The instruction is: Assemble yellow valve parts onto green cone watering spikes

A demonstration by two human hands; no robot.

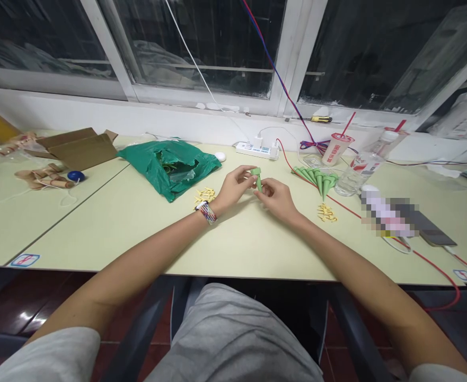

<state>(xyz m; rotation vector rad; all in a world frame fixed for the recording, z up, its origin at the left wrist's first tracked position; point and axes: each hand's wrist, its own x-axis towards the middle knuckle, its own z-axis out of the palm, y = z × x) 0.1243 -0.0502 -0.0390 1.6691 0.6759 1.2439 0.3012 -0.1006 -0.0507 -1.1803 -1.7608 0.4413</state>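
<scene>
Green paper cone [257, 178] half-hidden in left hand [235, 188]

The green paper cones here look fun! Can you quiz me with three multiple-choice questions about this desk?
1. Where is the green plastic bag?
A) Left of the hands
B) On the floor
C) On the windowsill

2. What colour is the paper piece between the left hand and right hand?
A) Red
B) Green
C) Blue

3. How is the cardboard box?
A) Taped shut
B) Flaps open
C) Crushed flat

1: A, it lies left of both hands.
2: B, the held piece is plainly green.
3: B, its flaps stand apart.
</scene>
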